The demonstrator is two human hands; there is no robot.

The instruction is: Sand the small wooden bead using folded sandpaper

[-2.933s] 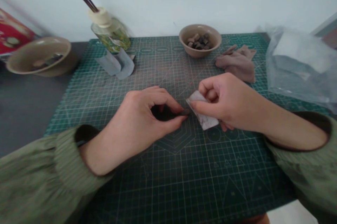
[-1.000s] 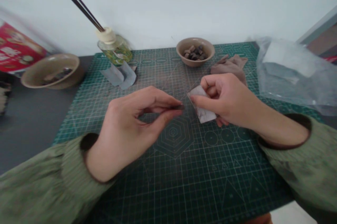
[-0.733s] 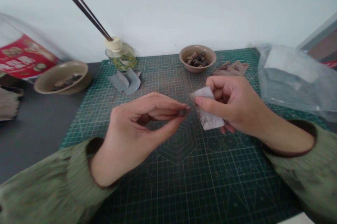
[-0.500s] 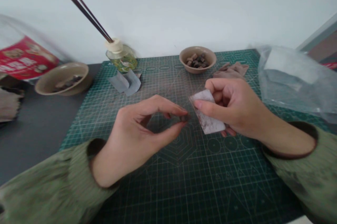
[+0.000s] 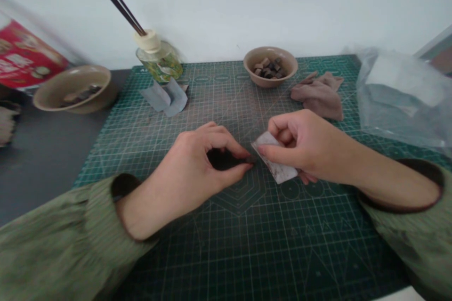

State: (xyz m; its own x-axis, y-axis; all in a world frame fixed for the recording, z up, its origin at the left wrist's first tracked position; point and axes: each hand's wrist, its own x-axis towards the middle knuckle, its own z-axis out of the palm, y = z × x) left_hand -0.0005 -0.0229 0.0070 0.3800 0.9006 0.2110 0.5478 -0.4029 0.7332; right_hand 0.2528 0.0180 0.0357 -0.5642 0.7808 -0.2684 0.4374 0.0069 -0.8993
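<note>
My left hand [image 5: 201, 171] is closed in a pinch, thumb and forefinger pressed on a small dark brown piece [image 5: 251, 159] that is mostly hidden by the fingertips. Just to its right, my right hand [image 5: 303, 145] grips a folded piece of sandpaper [image 5: 278, 169], whitish with brown smudges, between the thumb and curled fingers. The sandpaper's left edge lies close to the left fingertips; I cannot tell if it touches the brown piece. Both hands are above the green cutting mat [image 5: 247, 244].
At the back stands a bowl [image 5: 270, 79] of small brown chunks, beside a crumpled brownish cloth [image 5: 319, 96]. Folded grey sheets [image 5: 165, 98] lie before a reed diffuser [image 5: 160, 58]. Another bowl [image 5: 74, 105] and a red packet [image 5: 28, 56] are left, a clear plastic bag [image 5: 406, 103] right.
The left fingertips have closed further around the small brown piece, and the left hand has shifted slightly right. The sandpaper has tilted flatter in my right hand. The camera view has shifted a little.
</note>
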